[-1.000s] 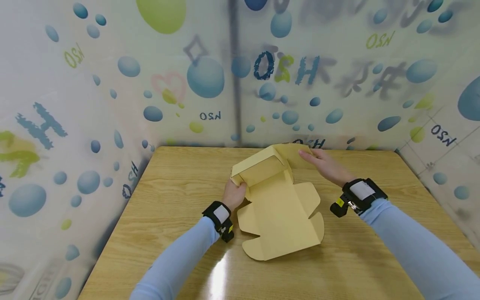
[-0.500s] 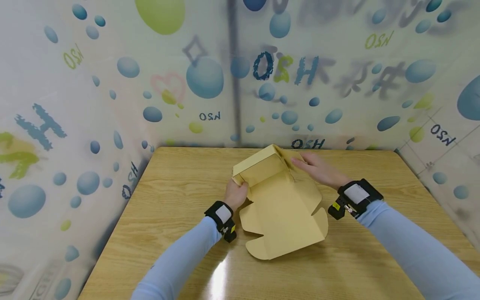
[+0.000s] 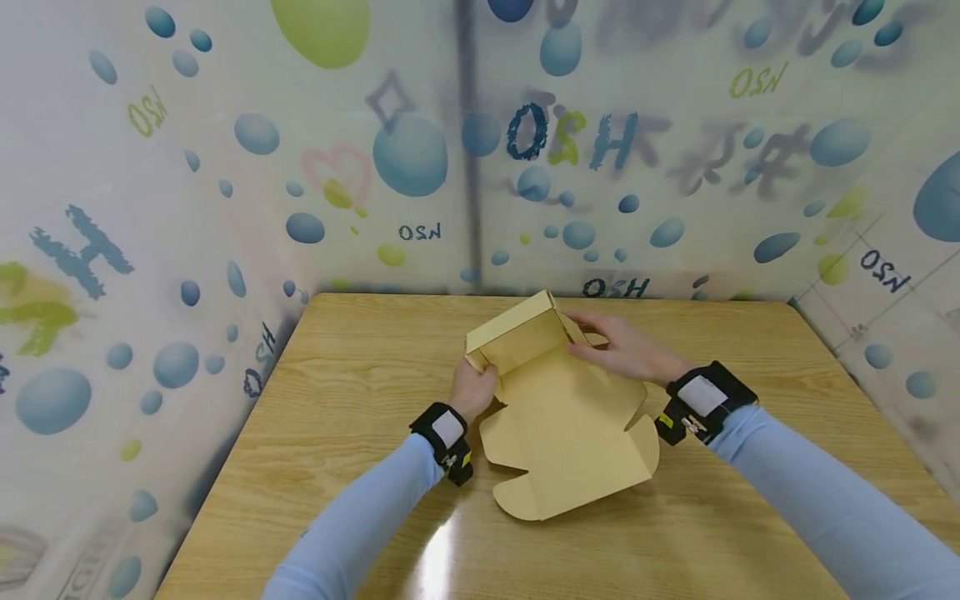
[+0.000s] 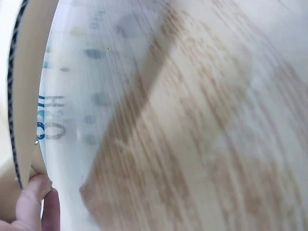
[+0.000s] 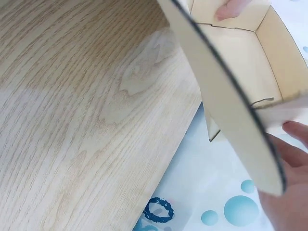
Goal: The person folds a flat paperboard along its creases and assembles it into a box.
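Observation:
A brown cardboard box (image 3: 570,442), partly folded, lies tilted near the table's back edge. Its far end stands up as a shallow tray, while the lid with curved tabs spreads flat toward me. My left hand (image 3: 472,392) pinches the tray's left corner, thumb on the inside; the left wrist view shows those fingertips (image 4: 33,202) at the board's edge. At the tray's right end, my right hand (image 3: 630,350) grips the side wall, thumb toward the lid and fingers behind. In the right wrist view, a flap (image 5: 226,106) partly covers that hand.
The wood-grain table (image 3: 360,400) extends on both sides of the box and in front. Directly behind its back edge hangs a pale sheet (image 3: 420,258) printed with blue and green drops; similar sheets enclose both sides.
My right hand has moved left and slightly down, folding the right side flap in from sticking outward to standing against the tray's end. The left hand keeps its hold, nearly still.

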`<act>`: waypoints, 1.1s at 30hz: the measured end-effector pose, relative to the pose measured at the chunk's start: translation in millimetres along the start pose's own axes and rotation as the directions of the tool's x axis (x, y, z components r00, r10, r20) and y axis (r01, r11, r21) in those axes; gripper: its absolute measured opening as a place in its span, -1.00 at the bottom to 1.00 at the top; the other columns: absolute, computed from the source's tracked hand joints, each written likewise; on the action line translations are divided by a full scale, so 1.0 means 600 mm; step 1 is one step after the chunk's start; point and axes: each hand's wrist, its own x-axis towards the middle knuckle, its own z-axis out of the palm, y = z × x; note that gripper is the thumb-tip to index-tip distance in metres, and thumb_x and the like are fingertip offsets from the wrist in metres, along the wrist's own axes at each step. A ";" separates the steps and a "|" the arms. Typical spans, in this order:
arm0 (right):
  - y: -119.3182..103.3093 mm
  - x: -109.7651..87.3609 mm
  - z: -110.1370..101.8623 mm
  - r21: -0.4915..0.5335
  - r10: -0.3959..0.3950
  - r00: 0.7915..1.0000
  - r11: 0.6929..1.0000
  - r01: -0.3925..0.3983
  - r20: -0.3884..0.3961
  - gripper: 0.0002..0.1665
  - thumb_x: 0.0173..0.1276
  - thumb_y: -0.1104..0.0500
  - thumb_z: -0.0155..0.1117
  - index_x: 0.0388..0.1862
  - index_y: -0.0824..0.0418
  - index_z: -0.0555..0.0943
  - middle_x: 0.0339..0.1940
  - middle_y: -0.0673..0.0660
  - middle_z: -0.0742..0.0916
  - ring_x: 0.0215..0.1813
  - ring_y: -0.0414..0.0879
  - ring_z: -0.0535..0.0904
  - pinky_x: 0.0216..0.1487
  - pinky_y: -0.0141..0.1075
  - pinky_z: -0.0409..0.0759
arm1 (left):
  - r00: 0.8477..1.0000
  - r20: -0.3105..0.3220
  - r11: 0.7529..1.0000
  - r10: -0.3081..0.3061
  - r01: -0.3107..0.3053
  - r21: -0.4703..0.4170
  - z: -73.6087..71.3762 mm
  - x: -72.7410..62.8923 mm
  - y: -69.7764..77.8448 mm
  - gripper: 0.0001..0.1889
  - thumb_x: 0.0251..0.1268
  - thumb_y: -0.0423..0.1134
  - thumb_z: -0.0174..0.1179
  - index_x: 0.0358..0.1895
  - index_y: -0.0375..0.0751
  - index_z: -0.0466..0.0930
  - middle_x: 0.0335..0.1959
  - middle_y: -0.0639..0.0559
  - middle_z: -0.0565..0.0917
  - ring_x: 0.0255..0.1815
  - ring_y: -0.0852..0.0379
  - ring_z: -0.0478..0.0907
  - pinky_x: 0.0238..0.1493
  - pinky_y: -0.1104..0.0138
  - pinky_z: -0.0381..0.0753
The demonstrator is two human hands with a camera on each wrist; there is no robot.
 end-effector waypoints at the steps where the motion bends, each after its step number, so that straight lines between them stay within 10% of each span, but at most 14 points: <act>1: 0.002 0.001 0.001 0.015 0.000 1.000 1.000 0.000 0.007 -0.24 0.57 0.00 0.12 0.61 0.22 0.17 0.55 0.33 0.38 0.54 0.34 0.29 0.39 0.17 0.47 | 1.000 0.002 1.000 -0.001 0.001 0.000 -0.001 0.000 0.000 -0.61 0.41 -0.39 -0.04 0.24 -0.34 0.49 0.15 -0.30 0.63 0.12 -0.10 0.58 0.19 0.07 0.57; 33: 0.027 -0.001 -0.010 0.216 -0.012 0.982 0.976 -0.029 0.190 0.08 0.46 0.05 0.26 0.70 0.12 -0.19 0.65 0.41 0.09 0.58 0.45 0.13 0.42 0.30 0.35 | 0.998 0.054 0.997 0.016 -0.021 0.080 -0.007 -0.003 0.000 -0.64 0.43 -0.38 -0.03 0.21 -0.33 0.55 0.10 -0.28 0.69 0.05 -0.07 0.64 0.10 0.13 0.63</act>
